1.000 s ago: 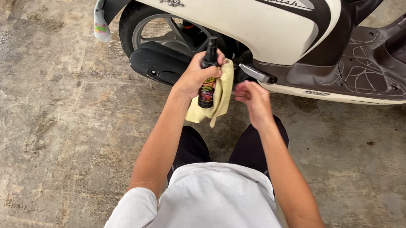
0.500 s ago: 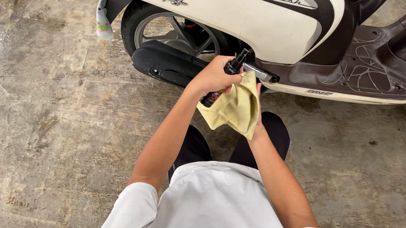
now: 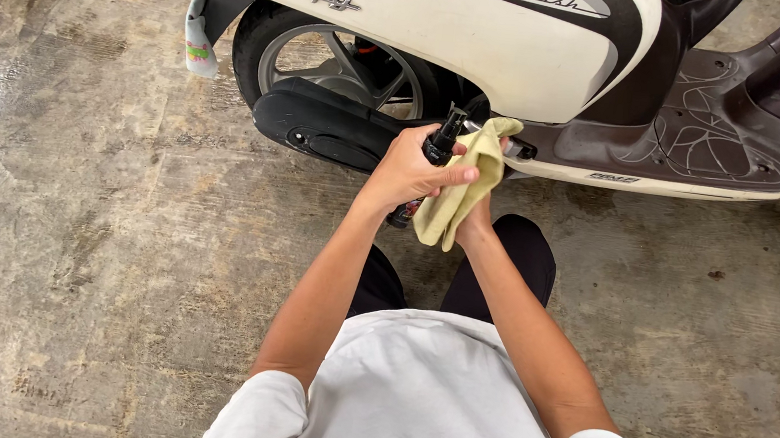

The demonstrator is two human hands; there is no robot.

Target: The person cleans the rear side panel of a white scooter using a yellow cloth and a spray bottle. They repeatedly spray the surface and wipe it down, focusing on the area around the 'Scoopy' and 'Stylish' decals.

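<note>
My left hand [image 3: 407,169] grips a small black spray bottle [image 3: 444,141], tilted with its nozzle toward a yellow cloth [image 3: 459,190]. My right hand [image 3: 478,223] holds that cloth up from beneath and is mostly hidden behind it. Cloth and nozzle are touching or nearly so. Both hands are in front of the black engine cover [image 3: 322,127] of a cream and dark brown scooter [image 3: 486,36], just below its side panel.
The scooter's rear wheel [image 3: 330,58] and a mud flap [image 3: 198,40] are at the upper left. Its brown footboard [image 3: 708,137] lies to the right. The concrete floor [image 3: 72,215] looks wet at the far left. My knees [image 3: 502,260] are below the hands.
The cloth hung beside the bottle in my left hand; my right hand took it and raised it. Both hands now meet slightly higher, cloth against the nozzle.
</note>
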